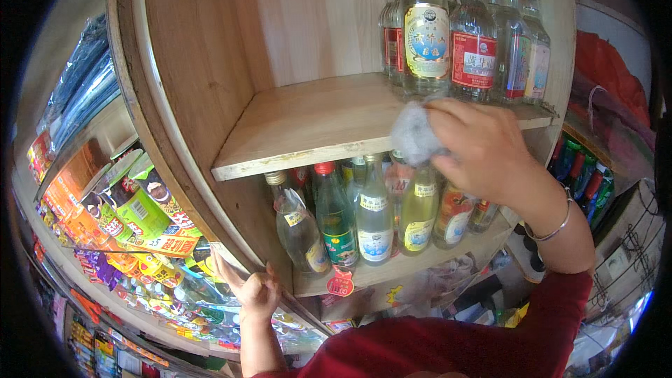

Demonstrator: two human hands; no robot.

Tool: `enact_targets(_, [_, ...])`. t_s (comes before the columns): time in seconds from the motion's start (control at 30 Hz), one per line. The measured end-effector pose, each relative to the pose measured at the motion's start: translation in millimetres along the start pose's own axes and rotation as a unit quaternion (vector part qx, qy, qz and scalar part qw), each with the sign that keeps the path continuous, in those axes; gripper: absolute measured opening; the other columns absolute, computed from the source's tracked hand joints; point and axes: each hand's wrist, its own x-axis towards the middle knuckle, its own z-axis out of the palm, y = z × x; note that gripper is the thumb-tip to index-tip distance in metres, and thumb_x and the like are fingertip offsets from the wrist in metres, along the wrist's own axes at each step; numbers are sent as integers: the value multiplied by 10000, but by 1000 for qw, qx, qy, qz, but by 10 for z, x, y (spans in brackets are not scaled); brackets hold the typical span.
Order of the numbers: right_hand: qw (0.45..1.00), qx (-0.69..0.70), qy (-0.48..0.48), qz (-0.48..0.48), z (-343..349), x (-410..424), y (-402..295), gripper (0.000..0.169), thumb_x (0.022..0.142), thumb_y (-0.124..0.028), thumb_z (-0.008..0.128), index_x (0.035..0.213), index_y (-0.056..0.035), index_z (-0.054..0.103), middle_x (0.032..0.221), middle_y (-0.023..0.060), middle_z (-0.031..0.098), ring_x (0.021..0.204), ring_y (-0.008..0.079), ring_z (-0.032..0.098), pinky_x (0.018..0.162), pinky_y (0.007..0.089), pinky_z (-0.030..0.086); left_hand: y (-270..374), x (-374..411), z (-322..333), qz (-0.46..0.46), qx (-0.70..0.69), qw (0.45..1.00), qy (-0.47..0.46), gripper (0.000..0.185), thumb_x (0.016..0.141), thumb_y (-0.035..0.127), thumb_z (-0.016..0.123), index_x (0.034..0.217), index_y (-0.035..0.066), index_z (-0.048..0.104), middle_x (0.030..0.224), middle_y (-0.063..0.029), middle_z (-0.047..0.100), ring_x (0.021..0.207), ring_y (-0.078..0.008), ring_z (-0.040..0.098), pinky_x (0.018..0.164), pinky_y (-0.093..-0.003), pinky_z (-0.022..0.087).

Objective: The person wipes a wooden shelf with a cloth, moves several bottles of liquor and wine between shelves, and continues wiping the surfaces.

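Observation:
My right hand holds a bunched grey-white cloth against the front edge of the upper wooden shelf, just below the standing bottles. Hand and cloth are slightly blurred. A clear glass bottle with a cream and blue label stands at the front there, with a red-labelled glass bottle to its right. My left hand grips the upright wooden edge of the cabinet, low on the left; no loose object shows in it. Part of its fingers is hidden behind that edge.
Several bottles, among them a green glass bottle, fill the lower shelf, where a red price tag hangs at the edge. Left of the cabinet are shelves of green snack tubs and packets. More bottles and a red bag are on the right.

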Motion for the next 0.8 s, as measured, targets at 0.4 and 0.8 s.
enact_targets(0.4, [991, -62, 58, 101, -85, -527, 222, 453, 613, -76, 703, 1043, 3, 585, 1097, 146, 625, 927, 318, 631, 752, 379, 522, 5, 32, -15, 5, -9, 1000, -9, 260, 672, 21, 711, 704, 174, 503, 1446, -355, 238, 1298, -535, 282, 1008, -624, 229])
enact_targets(0.8, [948, -17, 151, 279, -122, -1280, 436, 431, 692, -39, 657, 1113, 13, 575, 933, 169, 659, 828, 295, 665, 749, 322, 513, 24, 4, 42, 1, -16, 1000, 16, 251, 746, 56, 704, 709, 153, 475, 1441, -315, 270, 1312, -513, 263, 1039, -632, 186])
